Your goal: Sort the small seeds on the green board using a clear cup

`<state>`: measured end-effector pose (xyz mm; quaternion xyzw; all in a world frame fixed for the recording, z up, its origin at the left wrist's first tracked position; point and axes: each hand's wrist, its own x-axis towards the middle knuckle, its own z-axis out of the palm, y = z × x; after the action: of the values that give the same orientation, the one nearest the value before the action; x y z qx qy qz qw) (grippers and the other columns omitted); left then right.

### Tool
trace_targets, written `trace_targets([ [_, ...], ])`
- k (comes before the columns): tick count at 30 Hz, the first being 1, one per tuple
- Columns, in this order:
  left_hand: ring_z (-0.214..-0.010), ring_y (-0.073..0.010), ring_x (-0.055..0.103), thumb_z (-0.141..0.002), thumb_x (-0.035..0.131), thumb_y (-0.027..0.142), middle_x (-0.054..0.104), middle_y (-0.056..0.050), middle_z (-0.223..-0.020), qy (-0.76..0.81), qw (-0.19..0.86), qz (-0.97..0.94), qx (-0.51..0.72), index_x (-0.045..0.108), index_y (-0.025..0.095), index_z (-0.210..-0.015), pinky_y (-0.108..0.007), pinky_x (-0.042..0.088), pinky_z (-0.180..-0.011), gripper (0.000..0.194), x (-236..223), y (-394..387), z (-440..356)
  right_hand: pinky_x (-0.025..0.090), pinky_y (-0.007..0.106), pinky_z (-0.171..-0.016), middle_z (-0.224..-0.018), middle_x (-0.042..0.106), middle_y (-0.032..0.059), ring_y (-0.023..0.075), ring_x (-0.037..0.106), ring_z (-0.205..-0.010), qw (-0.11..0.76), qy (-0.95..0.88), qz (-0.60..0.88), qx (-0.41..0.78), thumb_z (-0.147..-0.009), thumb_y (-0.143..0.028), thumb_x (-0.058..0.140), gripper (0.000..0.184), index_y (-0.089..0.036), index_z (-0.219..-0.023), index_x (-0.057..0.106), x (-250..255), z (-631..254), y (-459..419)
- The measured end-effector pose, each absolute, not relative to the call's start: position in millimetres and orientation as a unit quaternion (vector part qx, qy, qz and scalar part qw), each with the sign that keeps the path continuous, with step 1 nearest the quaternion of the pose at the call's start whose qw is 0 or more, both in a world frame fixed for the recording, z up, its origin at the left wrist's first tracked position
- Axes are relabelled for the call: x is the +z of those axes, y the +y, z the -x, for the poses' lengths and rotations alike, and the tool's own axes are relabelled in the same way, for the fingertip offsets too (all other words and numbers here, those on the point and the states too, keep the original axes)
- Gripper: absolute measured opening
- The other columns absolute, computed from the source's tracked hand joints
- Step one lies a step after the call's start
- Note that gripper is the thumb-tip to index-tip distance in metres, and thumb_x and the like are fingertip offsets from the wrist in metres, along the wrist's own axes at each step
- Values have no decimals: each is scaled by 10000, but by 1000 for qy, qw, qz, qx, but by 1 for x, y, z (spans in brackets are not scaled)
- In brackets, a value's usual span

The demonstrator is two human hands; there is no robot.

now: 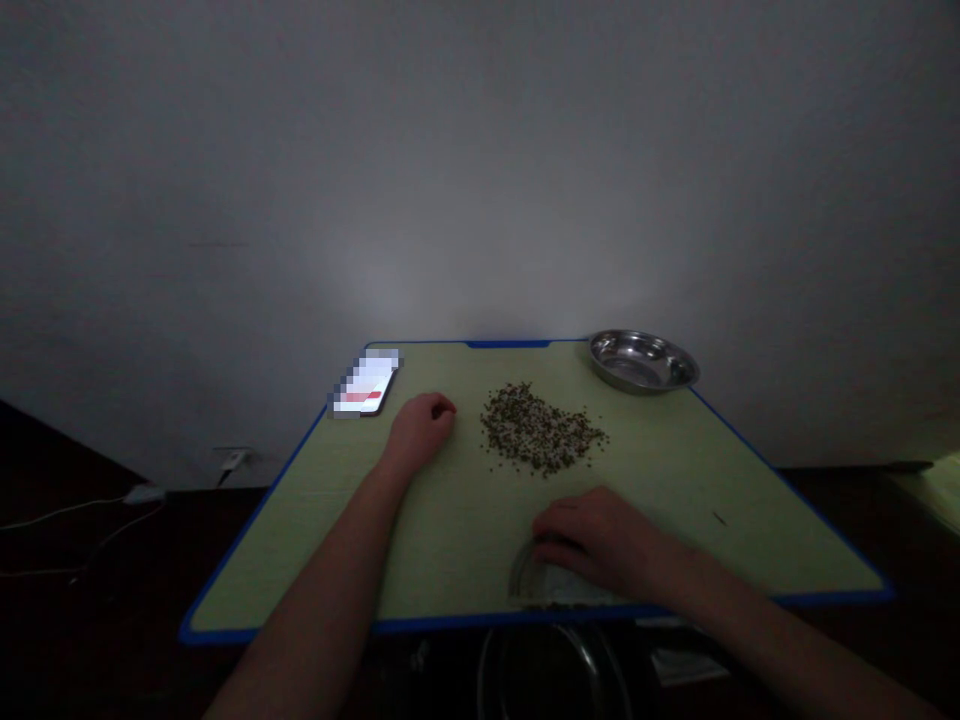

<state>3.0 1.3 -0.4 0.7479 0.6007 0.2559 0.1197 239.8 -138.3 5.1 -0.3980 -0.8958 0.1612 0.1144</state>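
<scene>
My left hand [421,428] rests on the green table [450,540], fingers curled into a loose fist, just left of a scattered pile of small dark seeds or beans [538,428]. What its fingers hold, if anything, is hidden. My right hand [600,540] lies palm down near the table's front edge, fingers curved over the rim of a small clear round dish [536,582]. The dish is partly hidden under that hand.
A shiny metal bowl [643,360] stands at the back right corner. A lit phone [366,385] lies at the back left corner. The table has a blue rim and stands against a pale wall. Cables [112,505] run along the dark floor at left.
</scene>
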Motion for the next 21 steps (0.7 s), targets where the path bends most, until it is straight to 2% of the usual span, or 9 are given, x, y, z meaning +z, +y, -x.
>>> trace_targets([
  [21,-798,-187,597,-723,462,239,677,-61,-854,598,121,-747,265,662,172,-830,-292,443,-725,236,-2,3,-2,373,239,-588,-724,705,15,144,631,-671,106,-881,420,190,-880,-364,537,223,-211,-804,680,9,-238,-137],
])
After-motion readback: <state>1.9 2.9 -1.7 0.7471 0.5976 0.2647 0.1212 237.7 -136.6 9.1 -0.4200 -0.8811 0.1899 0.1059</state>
